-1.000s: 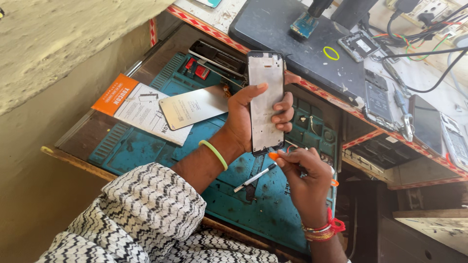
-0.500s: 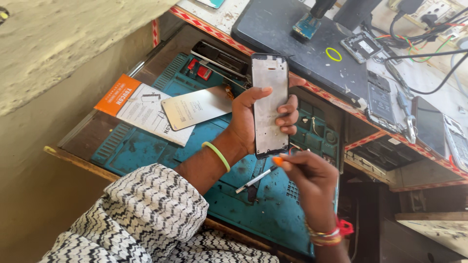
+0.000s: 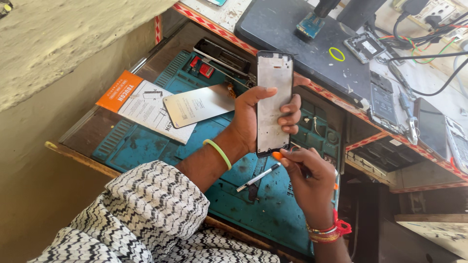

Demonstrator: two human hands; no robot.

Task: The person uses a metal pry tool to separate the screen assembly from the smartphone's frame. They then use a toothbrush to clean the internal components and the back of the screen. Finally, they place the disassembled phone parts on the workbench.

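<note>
My left hand grips a phone frame, a black-edged rectangle with a bare silvery inner plate, held upright over the teal work mat. My thumb lies across its left edge and my fingers wrap its right edge. My right hand is just below the frame's bottom edge, closed around an orange-handled tool whose tip meets the frame's lower corner. A green band circles my left wrist; red and orange threads circle my right.
A silver pen-like tool lies on the mat. A loose silvery panel rests on an orange-and-white packet. Beyond the red-patterned edge lie a dark slab, phone parts, cables and a yellow ring.
My left hand has lifted the phone frame slightly up and toward me. My right hand has stayed at the frame's lower edge with the orange tool.
</note>
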